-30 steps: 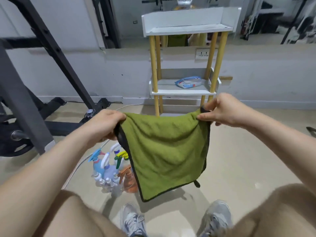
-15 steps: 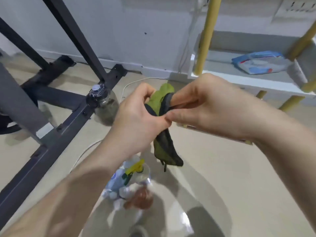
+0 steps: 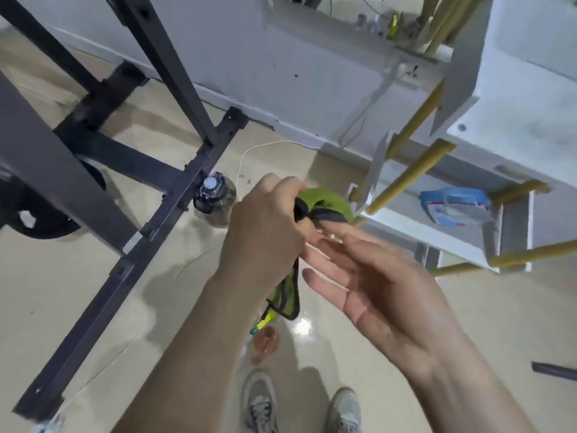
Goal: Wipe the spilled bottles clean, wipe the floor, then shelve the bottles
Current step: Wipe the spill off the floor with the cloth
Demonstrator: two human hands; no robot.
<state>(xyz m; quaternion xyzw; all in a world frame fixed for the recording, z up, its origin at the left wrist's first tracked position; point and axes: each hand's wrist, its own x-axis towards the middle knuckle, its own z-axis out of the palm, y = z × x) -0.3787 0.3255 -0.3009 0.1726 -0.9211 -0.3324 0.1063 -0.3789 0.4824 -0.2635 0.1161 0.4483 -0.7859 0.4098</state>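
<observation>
While the left hand point(image 3: 265, 232) clenches the bunched green microfibre cloth point(image 3: 324, 203) (black-edged, tail dangling), the right hand point(image 3: 384, 289) is released, fingers straight, above spray bottles point(image 3: 265, 337) on the floor point(image 3: 468, 323).

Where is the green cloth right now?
The green cloth is near the middle of the head view, bunched in the left hand, beside the open right hand, with the white shelf just behind, to the right.

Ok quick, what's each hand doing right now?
Left hand: closed around the bunched green cloth.
Right hand: open, holding nothing.
</observation>
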